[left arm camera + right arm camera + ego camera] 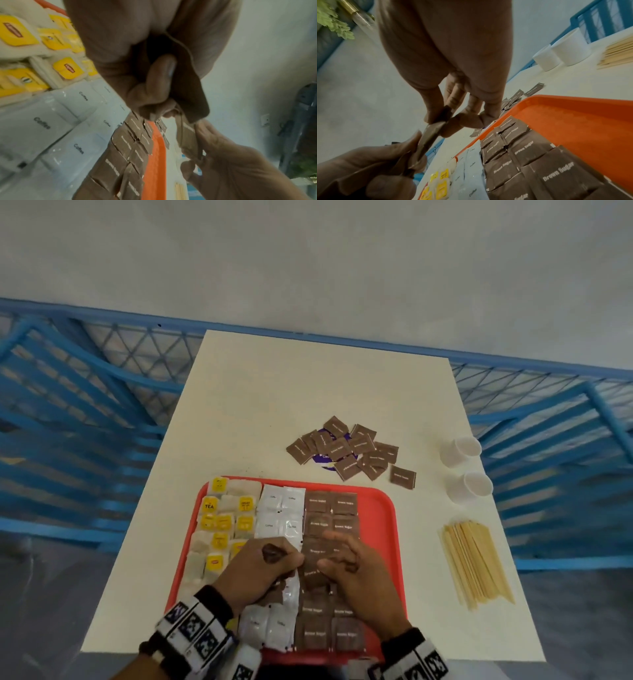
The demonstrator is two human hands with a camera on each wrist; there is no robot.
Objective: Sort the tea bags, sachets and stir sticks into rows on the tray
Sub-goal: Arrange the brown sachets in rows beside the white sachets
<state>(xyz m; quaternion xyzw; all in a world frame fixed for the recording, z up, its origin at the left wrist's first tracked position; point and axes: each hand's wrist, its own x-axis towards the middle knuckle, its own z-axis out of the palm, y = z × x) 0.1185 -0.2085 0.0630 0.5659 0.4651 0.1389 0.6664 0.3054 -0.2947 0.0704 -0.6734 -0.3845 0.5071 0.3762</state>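
A red tray (383, 508) holds tea bags (222, 518) on the left, white coffee sachets (281, 515) in the middle and two columns of brown sugar sachets (332, 508) on the right. Above the brown columns both hands meet on a brown sugar sachet (313, 571). My left hand (294, 565) grips its near end with curled fingers. The right hand (327, 559) pinches the other end between thumb and fingertips (436, 116). In the wrist views the held sachet (187, 138) (431, 136) looks like a thin stack; how many I cannot tell. Wooden stir sticks (476, 563) lie on the table.
A loose pile of brown sachets (346, 450) lies beyond the tray on a purple disc. Two white paper cups (460, 451) (469, 486) lie near the table's right edge, behind the sticks. The tray's right strip is bare. Blue railings surround the table.
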